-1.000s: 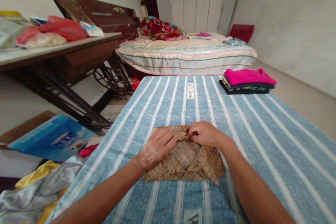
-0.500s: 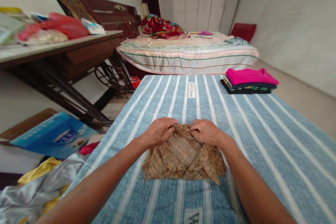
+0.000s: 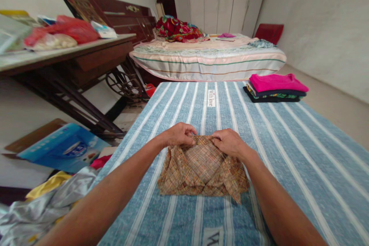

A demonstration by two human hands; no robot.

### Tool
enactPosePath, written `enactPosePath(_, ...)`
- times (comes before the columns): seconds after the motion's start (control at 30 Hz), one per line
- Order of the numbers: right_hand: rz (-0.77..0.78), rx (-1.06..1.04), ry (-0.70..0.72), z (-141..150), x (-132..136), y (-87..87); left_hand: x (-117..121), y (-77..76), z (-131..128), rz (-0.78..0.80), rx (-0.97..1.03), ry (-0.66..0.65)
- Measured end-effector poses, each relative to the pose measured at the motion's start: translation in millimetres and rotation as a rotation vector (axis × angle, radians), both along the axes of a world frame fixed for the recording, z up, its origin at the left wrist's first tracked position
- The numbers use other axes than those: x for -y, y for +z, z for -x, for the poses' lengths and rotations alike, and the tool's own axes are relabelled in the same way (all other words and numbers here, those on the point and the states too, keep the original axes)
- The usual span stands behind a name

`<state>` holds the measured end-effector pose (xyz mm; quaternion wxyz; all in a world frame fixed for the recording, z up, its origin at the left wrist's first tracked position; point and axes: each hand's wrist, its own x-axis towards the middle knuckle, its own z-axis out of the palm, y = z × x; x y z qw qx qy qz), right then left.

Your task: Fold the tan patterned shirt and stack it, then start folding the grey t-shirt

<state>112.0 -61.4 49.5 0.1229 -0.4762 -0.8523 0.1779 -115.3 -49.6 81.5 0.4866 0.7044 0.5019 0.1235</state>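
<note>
Pale walls (image 3: 317, 19) enclose a room where a wide bed (image 3: 207, 59) stands beyond a cloth-covered desk (image 3: 288, 142), blue with white stripes. At the desk's far right corner sits a neat pile of clothes (image 3: 276, 88), pink on top, well apart from the work. Nearer the person, between the 2 forearms, a brown plaid cloth (image 3: 204, 165) lies bundled into a rough, wide shape. Both hands meet it at its far edge: the right hand (image 3: 227, 140) appears to pinch the edge in its grip, while the left hand (image 3: 180, 134) touches it with curved fingers, and whether that grip is clenched or loose I cannot tell.

Handling this step well seems to call for an equal, light pull from the 2 sides, so the far edge runs straight across the stripes without dragging the layers beneath. Thin, soft fabric probably creases easily; pressing outward from the middle should flatten the ridges at left and right. Smallest to watch is the pointed tip (image 3: 235, 194), loose at the near right, which probably needs tucking in.
</note>
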Motion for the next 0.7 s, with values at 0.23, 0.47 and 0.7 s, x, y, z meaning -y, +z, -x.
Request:
enactPosePath(0.23, 0.009, -0.069, -0.037, 0, 1, -2.0, -3, -3.3, 4, 0.041, -0.051, -0.001)
enactPosePath(0.47, 0.013, -0.105, -0.13, 3, 1, -5.6, -10, 2.7, 6, 0.054, -0.008, -0.007)
enactPosePath(0.7, 0.035, -0.058, -0.169, 3, 0, -6.8, -11, -0.3, 4, 0.019, -0.026, -0.009)
